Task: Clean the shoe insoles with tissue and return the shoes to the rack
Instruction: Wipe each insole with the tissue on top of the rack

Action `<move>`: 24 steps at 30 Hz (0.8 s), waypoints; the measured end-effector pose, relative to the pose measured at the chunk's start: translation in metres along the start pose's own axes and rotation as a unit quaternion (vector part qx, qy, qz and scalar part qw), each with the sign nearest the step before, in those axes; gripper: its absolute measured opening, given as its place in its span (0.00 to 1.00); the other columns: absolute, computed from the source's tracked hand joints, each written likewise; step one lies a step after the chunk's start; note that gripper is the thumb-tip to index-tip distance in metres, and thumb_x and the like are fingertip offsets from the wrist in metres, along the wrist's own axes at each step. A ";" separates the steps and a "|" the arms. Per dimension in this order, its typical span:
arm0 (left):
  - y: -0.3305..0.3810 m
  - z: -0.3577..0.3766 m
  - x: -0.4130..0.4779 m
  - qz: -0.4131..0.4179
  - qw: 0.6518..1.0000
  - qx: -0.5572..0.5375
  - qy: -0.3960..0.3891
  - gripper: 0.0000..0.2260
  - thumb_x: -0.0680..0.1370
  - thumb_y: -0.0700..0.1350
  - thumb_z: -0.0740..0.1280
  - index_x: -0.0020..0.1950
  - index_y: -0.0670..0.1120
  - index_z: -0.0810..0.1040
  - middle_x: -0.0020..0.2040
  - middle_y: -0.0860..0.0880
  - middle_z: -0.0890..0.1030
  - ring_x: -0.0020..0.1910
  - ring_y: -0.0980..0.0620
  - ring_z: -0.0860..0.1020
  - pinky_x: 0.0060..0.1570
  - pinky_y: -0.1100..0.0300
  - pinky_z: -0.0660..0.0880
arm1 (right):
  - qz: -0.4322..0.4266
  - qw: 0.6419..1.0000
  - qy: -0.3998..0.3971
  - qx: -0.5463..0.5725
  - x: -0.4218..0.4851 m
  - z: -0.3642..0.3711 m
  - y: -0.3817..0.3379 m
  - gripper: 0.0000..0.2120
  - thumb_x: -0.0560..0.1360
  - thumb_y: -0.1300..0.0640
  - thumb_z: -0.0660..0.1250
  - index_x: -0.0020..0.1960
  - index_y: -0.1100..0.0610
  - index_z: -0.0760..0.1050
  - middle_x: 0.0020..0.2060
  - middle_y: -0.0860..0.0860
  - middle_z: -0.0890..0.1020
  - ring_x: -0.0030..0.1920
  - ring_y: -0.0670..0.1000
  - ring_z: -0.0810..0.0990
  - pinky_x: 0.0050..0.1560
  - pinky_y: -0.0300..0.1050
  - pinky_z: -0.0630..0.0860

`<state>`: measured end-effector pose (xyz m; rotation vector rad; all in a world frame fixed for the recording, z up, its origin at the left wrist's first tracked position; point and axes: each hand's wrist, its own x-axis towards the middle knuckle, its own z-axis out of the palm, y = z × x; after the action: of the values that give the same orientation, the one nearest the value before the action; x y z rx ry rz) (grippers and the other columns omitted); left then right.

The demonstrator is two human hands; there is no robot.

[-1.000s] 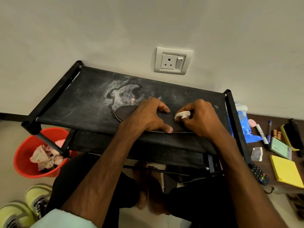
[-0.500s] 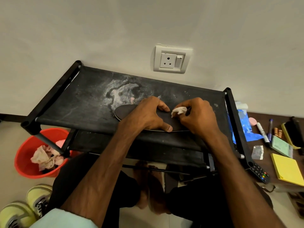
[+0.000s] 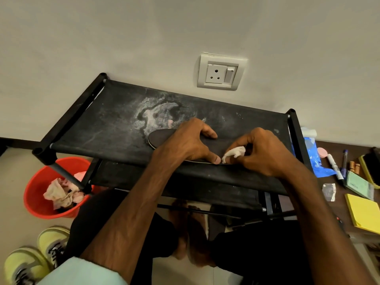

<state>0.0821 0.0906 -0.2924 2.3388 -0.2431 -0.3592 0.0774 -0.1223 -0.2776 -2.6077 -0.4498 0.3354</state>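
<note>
Two sets of fingers on the job, and I'm calling it as I see it. The right hand [image 3: 265,153] has its fingertips curled in tight, pinching a small white wad of tissue [image 3: 234,153] and pressing it onto the near edge of the flat black shoe insole [image 3: 162,137]. The left hand [image 3: 191,144] spans the insole's width. Its thumb tip sits on the near edge just beside the tissue, its index finger hooks over the far edge, and the other fingers curl on top, pinning it flat.

The insole lies lengthwise on the dusty black fabric top shelf [image 3: 115,124] of the shoe rack. Its rounded end pokes out to the left of the left hand, next to a pale grey stain [image 3: 158,114].

Widening out, a round red plastic bucket [image 3: 35,194] sits on the floor left of the rack, partly under its corner post. It holds crumpled pinkish-white tissues [image 3: 61,194], loosely heaped. A pair of yellow-green sneakers [image 3: 30,262] stands at bottom left. Right of the rack, a brown surface [image 3: 359,153] carries a blue plastic bag [image 3: 312,159], markers [image 3: 334,166] and a yellow pad of sticky notes [image 3: 364,212].
</note>
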 end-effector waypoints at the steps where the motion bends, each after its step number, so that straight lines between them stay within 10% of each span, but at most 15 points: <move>1: 0.000 0.000 0.000 0.001 1.000 0.004 -0.001 0.31 0.64 0.52 0.83 0.66 0.53 0.81 0.64 0.56 0.80 0.42 0.66 0.70 0.38 0.72 0.61 | 0.012 1.000 0.015 -0.006 0.002 0.001 0.001 0.08 0.70 0.49 0.78 0.45 0.37 0.85 0.41 0.38 0.86 0.42 0.41 0.84 0.46 0.50 0.84; 11: -0.002 -0.002 0.000 0.020 1.000 0.015 -0.002 0.30 0.65 0.54 0.82 0.66 0.54 0.81 0.61 0.56 0.80 0.42 0.66 0.71 0.37 0.73 0.62 | 0.028 0.969 0.241 0.051 0.018 0.012 0.008 0.04 0.75 0.52 0.75 0.49 0.46 0.87 0.40 0.39 0.85 0.39 0.41 0.83 0.43 0.44 0.82; 16: -0.004 -0.003 0.000 0.028 1.000 0.001 -0.007 0.30 0.66 0.54 0.82 0.66 0.54 0.80 0.62 0.56 0.79 0.44 0.64 0.71 0.38 0.72 0.63 | 0.015 0.928 0.336 0.158 0.010 0.000 0.019 0.05 0.77 0.54 0.75 0.49 0.44 0.81 0.41 0.32 0.80 0.43 0.30 0.80 0.44 0.23 0.74; 24: -0.006 0.002 -0.002 0.056 0.998 0.026 0.020 0.30 0.65 0.57 0.82 0.65 0.55 0.79 0.60 0.59 0.80 0.48 0.66 0.74 0.48 0.72 0.71 | 0.056 0.929 0.321 0.176 0.008 -0.003 0.038 0.07 0.76 0.53 0.76 0.46 0.41 0.81 0.41 0.35 0.83 0.45 0.38 0.83 0.50 0.43 0.83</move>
<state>0.0801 0.0945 -0.2979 2.3690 -0.3665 -0.2523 0.0951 -0.1519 -0.2948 -2.2193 -0.0055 -0.3737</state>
